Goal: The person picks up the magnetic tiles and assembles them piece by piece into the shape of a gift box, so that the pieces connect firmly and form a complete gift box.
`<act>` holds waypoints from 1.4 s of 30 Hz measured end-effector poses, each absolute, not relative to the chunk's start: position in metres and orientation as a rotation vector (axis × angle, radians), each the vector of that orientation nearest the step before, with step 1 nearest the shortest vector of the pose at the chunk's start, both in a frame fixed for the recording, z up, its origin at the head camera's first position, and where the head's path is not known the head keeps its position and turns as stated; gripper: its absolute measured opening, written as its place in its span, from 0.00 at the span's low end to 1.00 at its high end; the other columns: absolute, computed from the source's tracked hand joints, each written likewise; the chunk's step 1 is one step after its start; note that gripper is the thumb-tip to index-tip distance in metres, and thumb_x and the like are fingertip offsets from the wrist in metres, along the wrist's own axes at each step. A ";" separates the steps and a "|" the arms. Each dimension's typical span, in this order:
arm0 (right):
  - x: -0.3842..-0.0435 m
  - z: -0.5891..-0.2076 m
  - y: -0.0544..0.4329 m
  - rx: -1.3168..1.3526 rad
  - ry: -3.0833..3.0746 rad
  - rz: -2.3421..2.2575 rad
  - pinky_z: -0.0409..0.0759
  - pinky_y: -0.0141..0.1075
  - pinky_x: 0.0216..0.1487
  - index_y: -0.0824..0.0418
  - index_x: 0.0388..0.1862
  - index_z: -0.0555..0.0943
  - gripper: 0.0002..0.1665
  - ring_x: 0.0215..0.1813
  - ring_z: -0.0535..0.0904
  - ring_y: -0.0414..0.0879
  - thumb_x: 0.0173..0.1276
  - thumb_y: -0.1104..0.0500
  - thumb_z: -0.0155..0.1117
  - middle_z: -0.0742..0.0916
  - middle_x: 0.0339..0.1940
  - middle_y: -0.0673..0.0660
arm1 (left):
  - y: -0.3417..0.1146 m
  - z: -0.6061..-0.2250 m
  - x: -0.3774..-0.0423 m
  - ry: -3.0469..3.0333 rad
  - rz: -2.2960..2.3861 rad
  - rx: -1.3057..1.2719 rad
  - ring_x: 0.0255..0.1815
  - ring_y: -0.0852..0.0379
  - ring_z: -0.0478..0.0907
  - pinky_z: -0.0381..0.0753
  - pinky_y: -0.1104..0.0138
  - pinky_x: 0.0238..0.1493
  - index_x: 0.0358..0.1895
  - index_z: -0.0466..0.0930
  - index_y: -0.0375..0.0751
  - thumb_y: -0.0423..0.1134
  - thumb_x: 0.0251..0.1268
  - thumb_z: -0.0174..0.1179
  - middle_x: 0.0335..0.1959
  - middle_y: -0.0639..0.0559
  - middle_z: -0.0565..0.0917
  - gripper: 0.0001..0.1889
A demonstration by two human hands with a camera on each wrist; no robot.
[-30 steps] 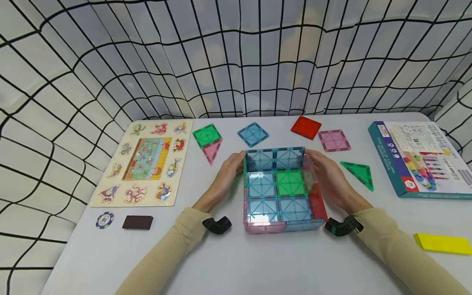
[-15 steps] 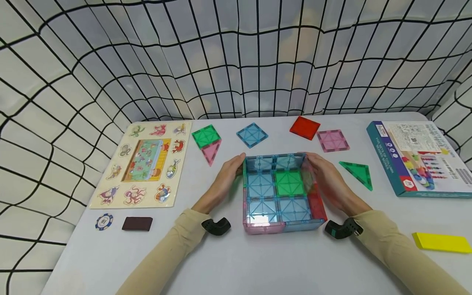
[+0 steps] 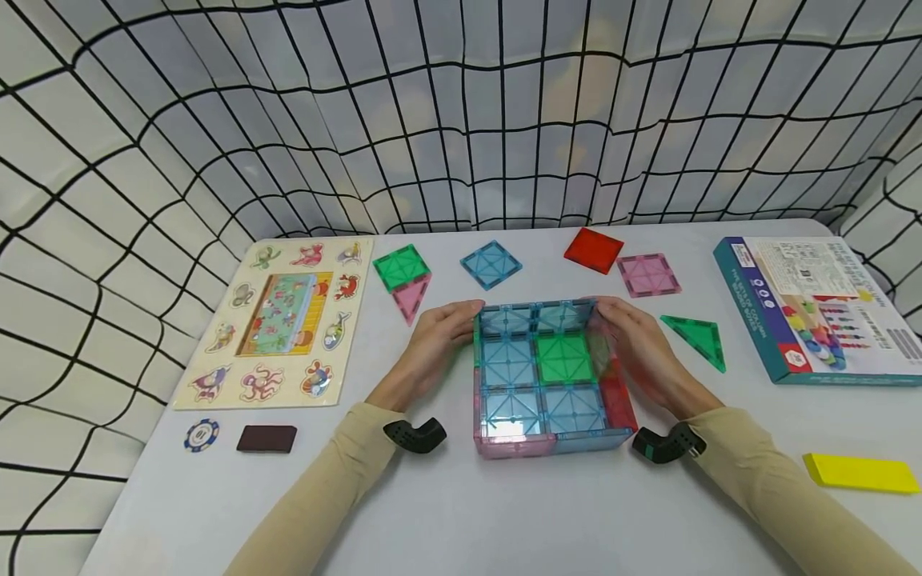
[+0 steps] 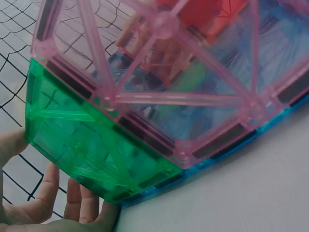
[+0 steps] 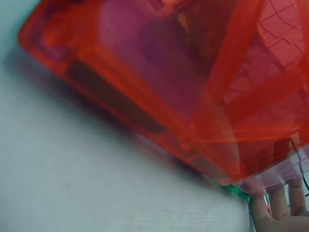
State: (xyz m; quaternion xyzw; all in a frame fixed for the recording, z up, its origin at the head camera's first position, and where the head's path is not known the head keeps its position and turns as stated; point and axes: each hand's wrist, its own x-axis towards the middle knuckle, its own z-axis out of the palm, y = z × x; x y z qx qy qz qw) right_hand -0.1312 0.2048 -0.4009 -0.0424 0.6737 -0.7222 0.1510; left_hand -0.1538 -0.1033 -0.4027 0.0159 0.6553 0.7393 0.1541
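An open-topped box of clear magnetic tiles [image 3: 515, 446] stands mid-table, mostly blue, with a green square in its floor. Pink and blue tiles form its front wall; red and pink ones line its right side. My left hand [image 3: 435, 340] lies at the far left corner, its thumb and fingertips touching a green tile [image 4: 79, 140] with slightly bent fingers. Opposite it, my right hand [image 3: 651, 356] rests along the far right side. Its straight fingers [image 5: 279, 203] lie against a pink tile, beyond the red tile [image 5: 113, 96]. The undersides of both hands are hidden in the head view.
Loose tiles lie behind the box: green square [image 3: 401, 267] with pink triangle, blue [image 3: 491, 265], red [image 3: 594, 250], pink [image 3: 650, 274], green triangle [image 3: 697, 340]. Puzzle board [image 3: 338, 393], poker chip [image 3: 201, 435] and dark block [image 3: 266, 438] sit left; puzzle box [image 3: 857, 366] and yellow block [image 3: 860, 473] right.
The top of the box's back wall has come nearer to me, then stopped. My left hand has shifted slightly left and its fingers have loosened at the corner; the right hand stays against the side.
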 end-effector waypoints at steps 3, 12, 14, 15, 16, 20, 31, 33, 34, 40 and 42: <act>-0.132 -0.403 0.207 -0.123 1.932 -2.126 0.45 0.60 0.83 0.63 0.75 0.70 0.29 0.81 0.55 0.52 0.86 0.47 0.49 0.73 0.71 0.53 | -0.102 -0.403 -0.155 1.866 2.137 0.033 0.58 0.53 0.81 0.74 0.57 0.70 0.70 0.72 0.26 0.42 0.81 0.56 0.65 0.36 0.80 0.25; -0.134 -0.406 0.214 -0.118 1.909 -2.214 0.50 0.59 0.83 0.49 0.61 0.80 0.14 0.75 0.62 0.46 0.86 0.52 0.53 0.76 0.65 0.48 | -0.098 -0.401 -0.160 1.854 2.167 -0.013 0.53 0.57 0.82 0.80 0.63 0.62 0.67 0.75 0.29 0.38 0.80 0.59 0.58 0.44 0.82 0.21; -0.134 -0.406 0.215 -0.112 1.900 -2.213 0.49 0.60 0.83 0.49 0.61 0.80 0.13 0.76 0.61 0.46 0.86 0.51 0.53 0.75 0.66 0.47 | -0.098 -0.401 -0.161 1.849 2.148 -0.012 0.55 0.56 0.82 0.80 0.62 0.64 0.68 0.75 0.29 0.38 0.80 0.59 0.60 0.44 0.82 0.22; -0.134 -0.406 0.216 -0.111 1.896 -2.209 0.48 0.60 0.83 0.49 0.61 0.80 0.14 0.76 0.61 0.47 0.86 0.51 0.52 0.75 0.66 0.47 | -0.099 -0.400 -0.163 1.857 2.124 -0.005 0.56 0.55 0.82 0.79 0.61 0.65 0.69 0.75 0.30 0.39 0.80 0.59 0.62 0.43 0.81 0.22; -0.134 -0.406 0.217 -0.111 1.892 -2.202 0.47 0.60 0.83 0.49 0.62 0.79 0.14 0.76 0.60 0.47 0.86 0.51 0.52 0.75 0.66 0.47 | -0.100 -0.399 -0.164 1.865 2.097 0.010 0.59 0.53 0.81 0.78 0.60 0.67 0.69 0.74 0.30 0.40 0.80 0.59 0.63 0.42 0.80 0.23; -0.135 -0.405 0.219 -0.100 1.891 -2.153 0.46 0.61 0.83 0.53 0.67 0.75 0.19 0.78 0.59 0.50 0.86 0.49 0.50 0.73 0.68 0.49 | -0.103 -0.393 -0.176 2.083 1.897 0.114 0.66 0.47 0.77 0.74 0.55 0.71 0.70 0.74 0.32 0.45 0.80 0.59 0.67 0.41 0.77 0.25; -0.133 -0.410 0.213 -0.055 1.894 -2.043 0.43 0.62 0.83 0.70 0.81 0.58 0.37 0.85 0.48 0.60 0.87 0.46 0.47 0.63 0.80 0.65 | -0.084 -0.392 -0.241 2.792 0.977 0.428 0.78 0.39 0.60 0.64 0.50 0.78 0.81 0.55 0.31 0.47 0.73 0.69 0.79 0.32 0.59 0.44; -0.133 -0.410 0.212 -0.063 1.898 -2.036 0.43 0.61 0.83 0.71 0.81 0.58 0.37 0.85 0.48 0.60 0.87 0.46 0.47 0.63 0.80 0.65 | -0.082 -0.394 -0.246 2.799 0.837 0.433 0.80 0.38 0.57 0.63 0.50 0.78 0.82 0.52 0.30 0.47 0.74 0.67 0.80 0.31 0.58 0.45; -0.133 -0.410 0.211 -0.070 1.900 -2.032 0.44 0.61 0.83 0.71 0.80 0.57 0.37 0.85 0.49 0.60 0.87 0.46 0.46 0.63 0.80 0.66 | -0.081 -0.395 -0.247 2.811 0.777 0.441 0.80 0.38 0.58 0.64 0.50 0.78 0.82 0.52 0.29 0.47 0.75 0.66 0.79 0.31 0.59 0.44; -0.134 -0.408 0.211 -0.069 1.923 -2.020 0.46 0.56 0.84 0.71 0.80 0.58 0.38 0.85 0.51 0.58 0.87 0.45 0.46 0.64 0.79 0.65 | -0.084 -0.392 -0.249 2.897 0.678 0.478 0.77 0.37 0.61 0.68 0.49 0.75 0.80 0.55 0.25 0.48 0.74 0.66 0.75 0.30 0.65 0.44; -0.134 -0.408 0.213 -0.073 1.939 -2.008 0.46 0.55 0.84 0.71 0.81 0.57 0.39 0.85 0.52 0.58 0.87 0.45 0.46 0.64 0.80 0.66 | -0.088 -0.388 -0.249 2.913 0.686 0.494 0.77 0.36 0.61 0.68 0.48 0.75 0.79 0.55 0.24 0.48 0.71 0.69 0.75 0.29 0.66 0.45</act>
